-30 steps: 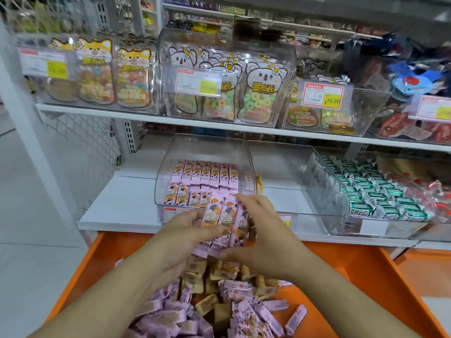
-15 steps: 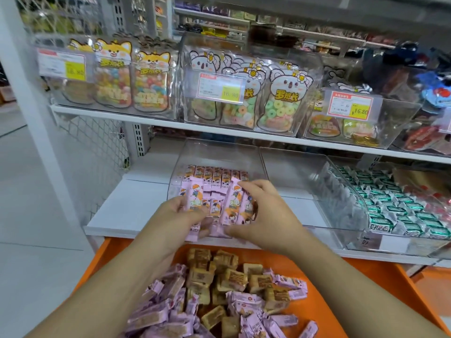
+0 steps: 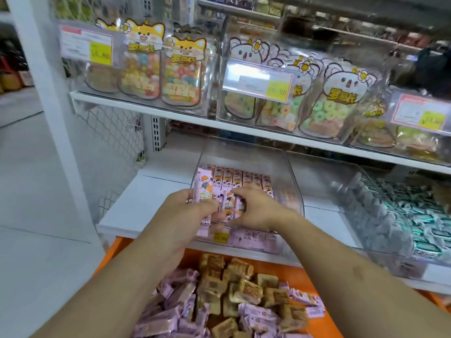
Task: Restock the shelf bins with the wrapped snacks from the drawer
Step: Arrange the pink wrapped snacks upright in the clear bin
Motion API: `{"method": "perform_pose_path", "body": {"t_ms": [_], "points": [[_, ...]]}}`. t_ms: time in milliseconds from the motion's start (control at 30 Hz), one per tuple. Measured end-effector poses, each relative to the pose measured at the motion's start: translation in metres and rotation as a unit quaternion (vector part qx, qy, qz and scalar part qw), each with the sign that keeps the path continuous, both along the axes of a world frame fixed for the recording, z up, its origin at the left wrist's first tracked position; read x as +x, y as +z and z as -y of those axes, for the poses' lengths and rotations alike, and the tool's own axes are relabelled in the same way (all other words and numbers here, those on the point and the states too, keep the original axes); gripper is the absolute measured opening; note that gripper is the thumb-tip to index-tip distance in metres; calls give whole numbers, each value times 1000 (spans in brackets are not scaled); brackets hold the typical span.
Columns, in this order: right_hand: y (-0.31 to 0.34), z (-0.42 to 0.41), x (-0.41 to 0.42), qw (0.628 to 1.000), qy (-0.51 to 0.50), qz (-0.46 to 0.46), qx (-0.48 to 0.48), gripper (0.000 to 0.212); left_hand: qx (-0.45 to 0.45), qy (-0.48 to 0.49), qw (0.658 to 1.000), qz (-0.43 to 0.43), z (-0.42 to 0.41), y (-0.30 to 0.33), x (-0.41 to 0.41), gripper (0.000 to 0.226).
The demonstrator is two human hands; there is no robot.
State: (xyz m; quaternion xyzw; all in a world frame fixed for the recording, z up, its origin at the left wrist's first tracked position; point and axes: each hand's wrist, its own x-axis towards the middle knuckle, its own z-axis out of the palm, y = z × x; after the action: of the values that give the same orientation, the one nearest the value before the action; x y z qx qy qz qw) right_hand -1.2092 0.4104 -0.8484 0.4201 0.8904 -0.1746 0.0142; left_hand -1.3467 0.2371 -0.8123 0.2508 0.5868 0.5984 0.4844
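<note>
Both my hands hold a bunch of purple wrapped snacks [image 3: 207, 191] upright inside the clear shelf bin [image 3: 288, 172] on the lower shelf. My left hand [image 3: 188, 211] grips the bunch from the left, my right hand [image 3: 256, 208] from the right. A row of the same purple snacks [image 3: 241, 176] lies at the bin's back. Below, the orange drawer [image 3: 275, 267] holds loose purple and brown wrapped snacks [image 3: 231, 293].
To the right stands an empty clear bin [image 3: 324, 181], then a bin of green wrapped snacks [image 3: 419, 215]. The upper shelf [image 3: 151, 112] carries bins of candy pouches with price tags. White floor lies to the left.
Both hands rose from above the drawer and moved forward into the bin with the bunch of purple snacks. The camera moved closer to the shelf.
</note>
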Motion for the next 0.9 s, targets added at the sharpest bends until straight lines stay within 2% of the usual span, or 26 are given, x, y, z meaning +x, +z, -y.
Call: {"method": "perform_pose_path", "body": {"t_ms": [133, 267, 400, 467, 500, 567, 633, 667, 767, 833, 900], "points": [[-2, -4, 0, 999, 4, 23, -38, 99, -4, 4, 1000, 10, -1, -4, -4, 20], [6, -4, 3, 992, -21, -52, -117, 97, -3, -8, 1000, 14, -1, -4, -4, 27], [7, 2, 5, 987, -27, -75, -141, 85, -8, -20, 1000, 8, 0, -3, -1, 20], [11, 7, 8, 988, -46, -93, -112, 78, -8, -25, 999, 20, 0, -2, 2, 19], [16, 11, 11, 987, -59, -117, -92, 69, -7, -31, 999, 25, -1, -2, 4, 19], [30, 20, 19, 966, -86, -226, -93, 51, -3, -43, 999, 33, -1, -2, 9, 20], [45, 32, 29, 917, -81, -355, -166, 41, 0, -57, 998, 35, -3, -2, 14, 20], [52, 41, 33, 896, -64, -391, -200, 35, -1, -70, 997, 32, -4, -2, 18, 20], [59, 62, 48, 897, -31, -404, -178, 23, -19, -122, 992, -15, -5, -3, 31, 25], [57, 64, 55, 899, -40, -413, -139, 22, -29, -148, 986, -67, -7, -6, 39, 44], [54, 59, 62, 905, -48, -404, -126, 21, -26, -158, 977, -143, -8, -7, 44, 40]]}}
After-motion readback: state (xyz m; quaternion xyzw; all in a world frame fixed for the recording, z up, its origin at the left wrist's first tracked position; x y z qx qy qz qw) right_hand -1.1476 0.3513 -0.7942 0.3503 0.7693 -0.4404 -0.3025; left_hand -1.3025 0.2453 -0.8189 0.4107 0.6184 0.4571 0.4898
